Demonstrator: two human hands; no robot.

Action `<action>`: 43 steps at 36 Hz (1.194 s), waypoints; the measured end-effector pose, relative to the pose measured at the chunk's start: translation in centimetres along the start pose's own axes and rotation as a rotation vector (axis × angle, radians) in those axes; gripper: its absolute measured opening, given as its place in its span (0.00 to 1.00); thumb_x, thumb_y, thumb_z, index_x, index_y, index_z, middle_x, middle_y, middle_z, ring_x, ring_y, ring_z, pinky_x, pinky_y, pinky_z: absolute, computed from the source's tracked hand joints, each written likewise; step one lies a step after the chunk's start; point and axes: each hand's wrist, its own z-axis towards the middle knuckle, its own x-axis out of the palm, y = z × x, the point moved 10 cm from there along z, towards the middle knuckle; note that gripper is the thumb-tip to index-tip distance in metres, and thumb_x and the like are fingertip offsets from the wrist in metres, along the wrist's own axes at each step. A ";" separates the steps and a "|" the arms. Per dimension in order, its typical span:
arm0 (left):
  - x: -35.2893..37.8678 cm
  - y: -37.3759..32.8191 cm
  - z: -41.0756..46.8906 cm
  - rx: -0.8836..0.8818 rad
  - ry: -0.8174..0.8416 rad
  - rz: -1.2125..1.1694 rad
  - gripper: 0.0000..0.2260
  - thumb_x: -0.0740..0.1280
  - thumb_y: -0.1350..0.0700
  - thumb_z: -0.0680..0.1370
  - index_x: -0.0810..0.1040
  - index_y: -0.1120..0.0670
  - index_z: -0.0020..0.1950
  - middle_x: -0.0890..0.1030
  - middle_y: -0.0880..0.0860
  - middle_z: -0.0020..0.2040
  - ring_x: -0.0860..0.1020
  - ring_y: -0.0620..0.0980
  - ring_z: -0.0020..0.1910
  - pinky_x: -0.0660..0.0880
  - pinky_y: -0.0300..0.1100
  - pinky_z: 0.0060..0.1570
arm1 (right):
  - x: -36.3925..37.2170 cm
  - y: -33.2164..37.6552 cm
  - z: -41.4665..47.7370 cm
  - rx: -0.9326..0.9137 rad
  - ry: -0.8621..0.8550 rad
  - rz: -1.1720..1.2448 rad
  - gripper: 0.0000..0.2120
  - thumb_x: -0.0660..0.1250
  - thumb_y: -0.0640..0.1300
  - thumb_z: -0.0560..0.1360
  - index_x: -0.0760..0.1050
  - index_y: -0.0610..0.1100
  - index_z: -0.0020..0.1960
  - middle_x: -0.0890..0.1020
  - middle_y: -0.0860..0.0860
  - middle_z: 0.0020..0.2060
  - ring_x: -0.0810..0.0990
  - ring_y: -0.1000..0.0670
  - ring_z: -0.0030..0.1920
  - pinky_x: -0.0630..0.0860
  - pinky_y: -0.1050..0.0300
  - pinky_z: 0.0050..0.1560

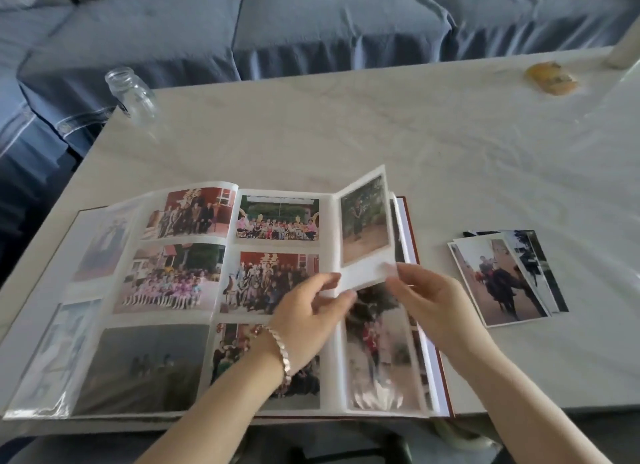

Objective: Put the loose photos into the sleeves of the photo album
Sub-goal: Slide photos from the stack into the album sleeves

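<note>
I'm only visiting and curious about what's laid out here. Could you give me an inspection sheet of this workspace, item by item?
Surface: pale marbled table under everything.
Job's things: open photo album, most visible sleeves filled; one photo held over its right page; stack of loose photos to the album's right.
Clutter: glass jar at the far left corner; yellowish lump far right, unclear what it is.
Grips: left hand and right hand each pinch the photo's lower edge; bracelet on the left wrist.
Cables: nothing seen.
Surroundings: blue-grey sofa behind the table.
</note>
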 end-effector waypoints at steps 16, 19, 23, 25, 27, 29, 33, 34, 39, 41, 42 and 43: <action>-5.9 1.0 0.7 -0.066 -0.336 0.055 0.20 0.64 0.63 0.76 0.58 0.56 0.28 0.56 0.50 0.25 0.55 0.45 0.26 0.58 0.35 0.24 | 3.7 -1.1 -0.8 -0.127 0.187 -0.449 0.14 0.64 0.44 0.77 0.73 0.56 0.61 0.71 0.65 0.57 0.73 0.61 0.57 0.70 0.68 0.60; -6.9 3.2 0.3 -0.138 -0.391 0.033 0.12 0.63 0.62 0.77 0.68 0.61 0.33 0.61 0.52 0.26 0.59 0.47 0.27 0.59 0.35 0.25 | 0.5 -1.3 -0.3 -0.060 -0.071 -0.509 0.18 0.64 0.44 0.77 0.71 0.49 0.66 0.69 0.57 0.64 0.69 0.53 0.64 0.67 0.61 0.63; -6.7 2.7 -1.0 -0.111 -0.415 -0.011 0.24 0.63 0.63 0.78 0.62 0.50 0.72 0.76 0.53 0.47 0.71 0.40 0.24 0.66 0.26 0.26 | -0.7 -3.0 0.2 0.127 -0.103 -0.420 0.22 0.64 0.44 0.77 0.66 0.48 0.70 0.72 0.50 0.66 0.72 0.49 0.64 0.72 0.55 0.61; -6.3 1.3 -1.3 0.022 -0.403 -0.032 0.32 0.62 0.66 0.77 0.53 0.45 0.74 0.67 0.44 0.64 0.71 0.25 0.31 0.67 0.21 0.32 | -0.9 -3.5 0.4 0.137 -0.099 -0.382 0.22 0.64 0.44 0.77 0.66 0.48 0.69 0.74 0.49 0.64 0.73 0.51 0.60 0.72 0.57 0.58; -5.6 0.5 -1.0 0.124 -0.356 -0.040 0.30 0.61 0.68 0.76 0.56 0.39 0.68 0.62 0.35 0.64 0.70 0.25 0.35 0.66 0.19 0.36 | -1.2 -3.8 0.4 0.140 -0.108 -0.358 0.21 0.64 0.43 0.77 0.66 0.47 0.69 0.75 0.50 0.63 0.73 0.53 0.58 0.72 0.60 0.55; -5.3 0.1 -0.7 0.134 -0.336 -0.002 0.27 0.61 0.68 0.76 0.61 0.38 0.63 0.64 0.33 0.63 0.68 0.30 0.32 0.68 0.21 0.38 | -1.5 -4.0 0.4 0.150 -0.115 -0.331 0.21 0.64 0.42 0.77 0.67 0.47 0.69 0.76 0.51 0.60 0.74 0.53 0.56 0.71 0.67 0.50; -4.8 -0.4 -0.2 0.142 -0.306 -0.038 0.20 0.61 0.66 0.77 0.70 0.43 0.60 0.71 0.38 0.60 0.70 0.21 0.38 0.65 0.17 0.41 | -1.5 -4.2 0.5 0.214 -0.120 -0.130 0.17 0.65 0.42 0.76 0.70 0.46 0.64 0.79 0.55 0.45 0.77 0.57 0.44 0.71 0.73 0.35; -4.8 -0.3 0.0 0.128 -0.301 -0.033 0.18 0.61 0.66 0.77 0.72 0.45 0.60 0.72 0.40 0.58 0.69 0.20 0.39 0.63 0.16 0.41 | -1.3 -4.5 0.5 0.241 -0.119 -0.074 0.18 0.66 0.42 0.76 0.70 0.45 0.65 0.79 0.55 0.44 0.77 0.57 0.43 0.72 0.72 0.36; -5.5 -0.1 0.1 0.081 -0.327 -0.022 0.16 0.63 0.64 0.77 0.73 0.44 0.58 0.76 0.43 0.56 0.72 0.35 0.29 0.68 0.21 0.37 | -1.9 -4.2 0.8 0.225 -0.208 -0.195 0.22 0.64 0.43 0.77 0.65 0.48 0.69 0.76 0.51 0.55 0.75 0.54 0.47 0.69 0.72 0.33; -5.8 -0.1 0.1 0.070 -0.328 -0.016 0.16 0.62 0.63 0.77 0.73 0.45 0.58 0.76 0.45 0.57 0.72 0.36 0.31 0.68 0.22 0.37 | -1.7 -4.6 0.9 0.248 -0.170 -0.209 0.22 0.64 0.43 0.77 0.64 0.48 0.69 0.76 0.50 0.54 0.76 0.57 0.43 0.68 0.73 0.29; -5.9 -0.1 0.1 0.061 -0.322 -0.010 0.15 0.62 0.63 0.77 0.73 0.44 0.58 0.76 0.46 0.57 0.72 0.37 0.32 0.68 0.23 0.37 | -1.8 -4.8 1.1 0.261 -0.154 -0.203 0.21 0.64 0.43 0.77 0.64 0.47 0.69 0.76 0.50 0.52 0.76 0.58 0.42 0.67 0.73 0.28; -6.0 -0.1 0.1 0.052 -0.315 -0.011 0.15 0.62 0.62 0.77 0.72 0.44 0.58 0.76 0.46 0.56 0.73 0.38 0.31 0.68 0.24 0.37 | -1.9 -4.9 1.2 0.266 -0.150 -0.193 0.21 0.64 0.43 0.77 0.64 0.47 0.69 0.77 0.50 0.51 0.75 0.58 0.41 0.67 0.72 0.28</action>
